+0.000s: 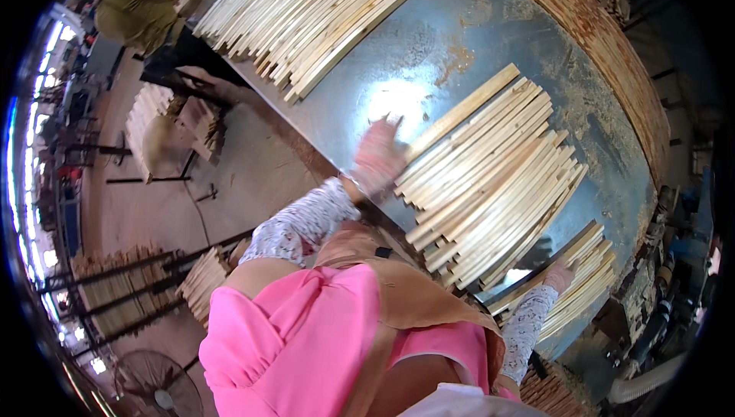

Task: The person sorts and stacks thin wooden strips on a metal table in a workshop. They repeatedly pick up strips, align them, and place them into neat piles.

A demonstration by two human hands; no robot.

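Observation:
A row of long, pale wooden strips (490, 180) lies side by side on the metal tabletop (429, 27), their near ends uneven. At its left side is my left hand (380, 155), slightly blurred, fingers apart beside the near end of the outermost strip. Something white shows at one fingertip. Farther right, a second group of wooden strips (589, 283) lies across a narrow gap from the first. Over this group's left edge lies my right hand (561, 275), fingers stretched along the wood, some of them hard to make out. Patterned sleeves cover both my forearms.
Another row of wooden strips (306, 19) occupies the table's far left. Beside it a person in an olive top (142, 11) bends over. Machinery (651, 287) stands at the right. Wood is stacked on a rack (122, 287) at lower left, near a fan (157, 386).

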